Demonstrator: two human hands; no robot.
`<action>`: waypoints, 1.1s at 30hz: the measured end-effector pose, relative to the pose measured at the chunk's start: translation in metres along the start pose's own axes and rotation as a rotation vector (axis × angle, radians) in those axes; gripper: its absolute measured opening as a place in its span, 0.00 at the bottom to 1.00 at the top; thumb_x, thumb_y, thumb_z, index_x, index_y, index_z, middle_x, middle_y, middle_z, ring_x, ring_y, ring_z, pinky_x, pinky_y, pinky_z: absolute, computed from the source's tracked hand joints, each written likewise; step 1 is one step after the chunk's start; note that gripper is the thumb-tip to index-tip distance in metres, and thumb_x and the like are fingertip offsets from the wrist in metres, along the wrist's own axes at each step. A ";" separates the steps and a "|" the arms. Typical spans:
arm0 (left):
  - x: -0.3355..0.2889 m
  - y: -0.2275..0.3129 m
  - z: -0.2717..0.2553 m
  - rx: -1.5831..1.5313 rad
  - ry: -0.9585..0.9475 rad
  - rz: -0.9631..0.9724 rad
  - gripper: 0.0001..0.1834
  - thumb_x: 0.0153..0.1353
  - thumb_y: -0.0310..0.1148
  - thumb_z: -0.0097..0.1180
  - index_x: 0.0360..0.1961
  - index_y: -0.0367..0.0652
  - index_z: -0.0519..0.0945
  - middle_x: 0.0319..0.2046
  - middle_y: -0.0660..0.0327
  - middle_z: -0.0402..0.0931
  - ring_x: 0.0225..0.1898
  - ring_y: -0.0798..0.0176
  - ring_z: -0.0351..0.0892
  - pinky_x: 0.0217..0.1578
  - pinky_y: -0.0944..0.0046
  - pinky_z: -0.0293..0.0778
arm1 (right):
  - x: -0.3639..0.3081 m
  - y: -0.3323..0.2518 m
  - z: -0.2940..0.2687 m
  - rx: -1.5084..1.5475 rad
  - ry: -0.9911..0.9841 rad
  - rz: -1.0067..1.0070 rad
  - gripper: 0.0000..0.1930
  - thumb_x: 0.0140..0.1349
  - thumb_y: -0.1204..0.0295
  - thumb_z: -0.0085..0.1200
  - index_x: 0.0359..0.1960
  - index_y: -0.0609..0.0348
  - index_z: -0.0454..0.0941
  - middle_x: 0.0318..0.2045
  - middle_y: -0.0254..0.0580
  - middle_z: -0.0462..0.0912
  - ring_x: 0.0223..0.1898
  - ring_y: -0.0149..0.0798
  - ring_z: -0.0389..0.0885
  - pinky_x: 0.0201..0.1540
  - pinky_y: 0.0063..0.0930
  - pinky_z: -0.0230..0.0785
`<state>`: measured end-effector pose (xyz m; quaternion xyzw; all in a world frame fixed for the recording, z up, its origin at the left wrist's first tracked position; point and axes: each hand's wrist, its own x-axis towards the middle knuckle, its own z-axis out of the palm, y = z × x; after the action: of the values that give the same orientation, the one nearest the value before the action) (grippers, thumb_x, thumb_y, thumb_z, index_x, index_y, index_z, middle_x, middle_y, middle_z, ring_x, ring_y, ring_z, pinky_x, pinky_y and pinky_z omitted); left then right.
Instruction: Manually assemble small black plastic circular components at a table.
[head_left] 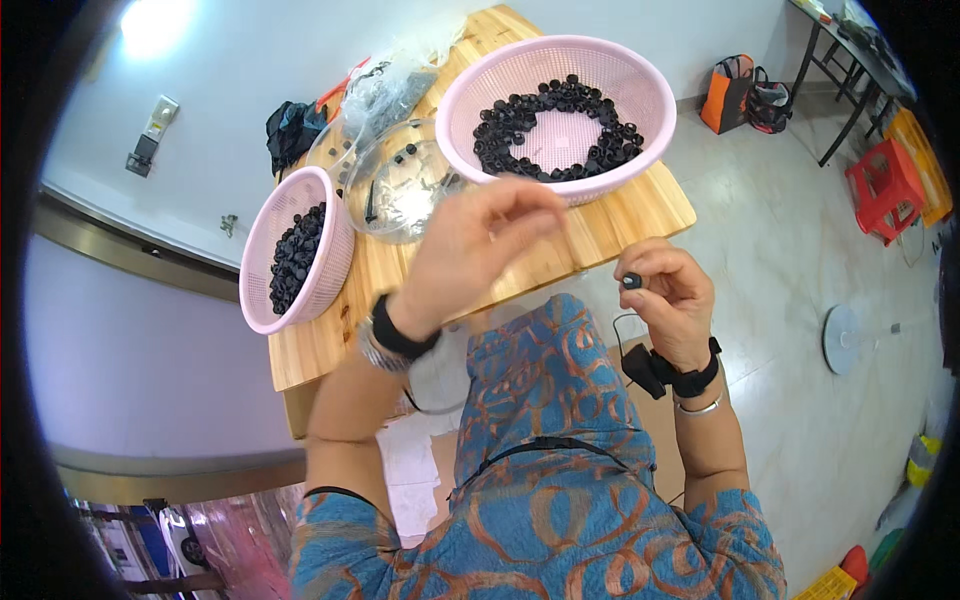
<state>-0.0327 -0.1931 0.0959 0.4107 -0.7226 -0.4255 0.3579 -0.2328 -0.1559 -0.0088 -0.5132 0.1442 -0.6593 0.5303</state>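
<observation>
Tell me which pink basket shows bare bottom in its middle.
The larger right basket: its black parts ring a bare middle; in the left basket, parts cover the middle.

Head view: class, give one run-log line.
left hand: blurred, near large basket | right hand: pinching black part | large basket: ring of black pieces | small basket: heap of black pieces

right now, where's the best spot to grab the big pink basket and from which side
Probably the right side of the rim of the big pink basket, coming from the right, thumb inside and fingers outside. That broad edge sits above the black parts, with nothing crowding it; the clear tray sits close on the left.
</observation>
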 end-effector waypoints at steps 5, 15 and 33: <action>0.077 -0.005 -0.050 0.659 -0.103 0.146 0.07 0.53 0.26 0.53 0.34 0.37 0.78 0.29 0.60 0.78 0.32 0.68 0.77 0.33 0.68 0.70 | -0.002 -0.005 0.001 0.097 -0.002 0.068 0.12 0.52 0.88 0.51 0.39 0.67 0.70 0.37 0.51 0.75 0.32 0.30 0.75 0.32 0.18 0.72; 0.161 -0.088 -0.046 1.303 -0.375 -0.039 0.13 0.43 0.27 0.59 0.34 0.46 0.80 0.31 0.55 0.78 0.38 0.53 0.77 0.38 0.57 0.71 | -0.013 -0.006 -0.005 0.037 0.019 0.093 0.12 0.52 0.89 0.51 0.39 0.69 0.69 0.37 0.51 0.75 0.31 0.31 0.77 0.31 0.19 0.72; 0.098 -0.016 -0.024 0.298 -0.161 0.047 0.12 0.51 0.25 0.58 0.38 0.34 0.75 0.28 0.65 0.75 0.32 0.75 0.73 0.34 0.75 0.71 | -0.003 -0.013 -0.001 0.305 0.279 0.229 0.10 0.55 0.82 0.50 0.40 0.65 0.70 0.32 0.46 0.79 0.27 0.29 0.76 0.28 0.20 0.71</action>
<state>-0.0469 -0.2936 0.1068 0.4067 -0.8134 -0.3368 0.2440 -0.2412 -0.1481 -0.0012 -0.3113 0.1723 -0.6735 0.6480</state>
